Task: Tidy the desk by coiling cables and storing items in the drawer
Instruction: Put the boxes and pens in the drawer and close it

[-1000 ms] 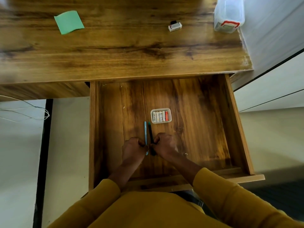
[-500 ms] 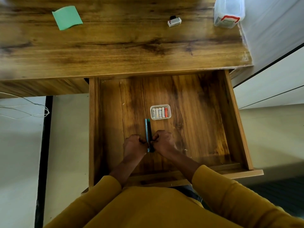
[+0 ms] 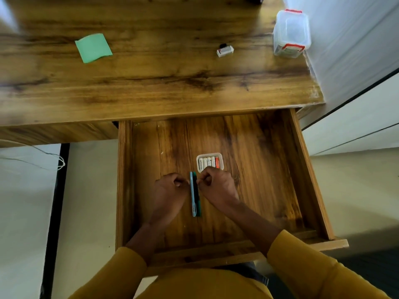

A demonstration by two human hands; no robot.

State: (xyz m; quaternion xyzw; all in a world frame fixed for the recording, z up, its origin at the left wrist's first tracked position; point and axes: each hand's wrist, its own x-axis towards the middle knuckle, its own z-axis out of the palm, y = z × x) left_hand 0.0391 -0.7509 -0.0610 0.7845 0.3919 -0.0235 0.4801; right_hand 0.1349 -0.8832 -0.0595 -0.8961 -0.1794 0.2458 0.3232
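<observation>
two hands flank pens in drawer.

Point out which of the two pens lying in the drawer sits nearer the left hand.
The light blue pen: it lies on the left hand side, while the dark green pen beside it is toward the right hand.

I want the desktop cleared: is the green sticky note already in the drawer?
No, the green sticky note still lies on the desk top, outside the open drawer.
</observation>
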